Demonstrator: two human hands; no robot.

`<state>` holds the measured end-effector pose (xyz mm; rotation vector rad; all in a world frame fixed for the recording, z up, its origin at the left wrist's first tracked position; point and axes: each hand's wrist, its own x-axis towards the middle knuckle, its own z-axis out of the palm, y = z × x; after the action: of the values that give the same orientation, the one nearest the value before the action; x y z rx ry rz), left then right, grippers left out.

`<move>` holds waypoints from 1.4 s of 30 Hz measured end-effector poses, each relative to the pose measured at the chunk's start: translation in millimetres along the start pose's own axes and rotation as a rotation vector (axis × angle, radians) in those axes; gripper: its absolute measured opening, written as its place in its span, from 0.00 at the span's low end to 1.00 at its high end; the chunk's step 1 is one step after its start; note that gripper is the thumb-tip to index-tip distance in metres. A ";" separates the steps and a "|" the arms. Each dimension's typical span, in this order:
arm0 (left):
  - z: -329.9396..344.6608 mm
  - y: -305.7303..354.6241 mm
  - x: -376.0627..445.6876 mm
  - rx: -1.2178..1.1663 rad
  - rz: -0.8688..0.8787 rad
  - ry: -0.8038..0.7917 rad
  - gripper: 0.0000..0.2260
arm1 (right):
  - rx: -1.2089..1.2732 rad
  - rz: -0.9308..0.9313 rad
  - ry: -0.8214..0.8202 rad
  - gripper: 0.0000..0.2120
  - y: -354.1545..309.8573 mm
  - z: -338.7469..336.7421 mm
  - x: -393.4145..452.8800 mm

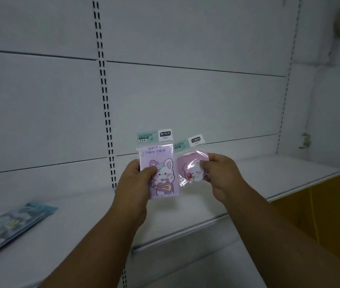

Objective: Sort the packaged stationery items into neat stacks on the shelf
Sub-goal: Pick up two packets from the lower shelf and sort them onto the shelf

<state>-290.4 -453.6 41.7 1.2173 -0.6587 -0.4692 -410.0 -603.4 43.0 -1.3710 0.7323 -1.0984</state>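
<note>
Above the white metal shelf (185,210), the left hand (132,183) pinched a lilac rectangular plastic-wrapped bunny notepad (160,173); the right hand (220,173) pinched a pink round cellophane-wrapped pack (190,167). Both looked light and slippery, best held by their stiffer bodies.

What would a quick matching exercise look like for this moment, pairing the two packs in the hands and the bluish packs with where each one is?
Things:
1. purple rectangular pack
2. pink rounded pack
3. bluish packs

Places:
A. lying on the shelf at far left
B. held up in the right hand
C. held up in the left hand

Pairs: 1-C, 2-B, 3-A
</note>
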 end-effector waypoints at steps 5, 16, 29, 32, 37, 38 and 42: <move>29.2 -17.5 31.2 0.046 -0.008 0.054 0.06 | -0.026 0.013 0.015 0.10 11.9 -20.9 40.1; 57.6 -57.1 59.7 0.620 -0.207 0.226 0.04 | -0.004 0.053 -0.235 0.08 27.5 -57.0 109.5; 77.0 -68.8 74.4 1.504 -0.342 0.278 0.10 | 0.072 0.122 -0.418 0.08 36.8 -77.6 139.1; 83.9 -65.6 80.1 1.722 -0.284 0.266 0.07 | 0.069 0.112 -0.421 0.08 37.6 -84.3 142.9; 134.3 -68.7 105.3 1.008 -0.047 0.142 0.17 | 0.038 0.126 -0.468 0.07 35.0 -105.2 154.6; 149.5 -68.7 109.0 0.736 -0.108 0.092 0.17 | 0.026 0.143 -0.487 0.06 34.3 -111.0 156.9; 187.3 -81.9 127.4 0.473 -0.188 0.058 0.10 | -0.203 0.180 -0.439 0.08 36.0 -134.0 165.8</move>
<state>-325.0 -691.5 27.7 1.7446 -0.6266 -0.4450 -466.3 -811.2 23.5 -1.6142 0.6376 -0.5631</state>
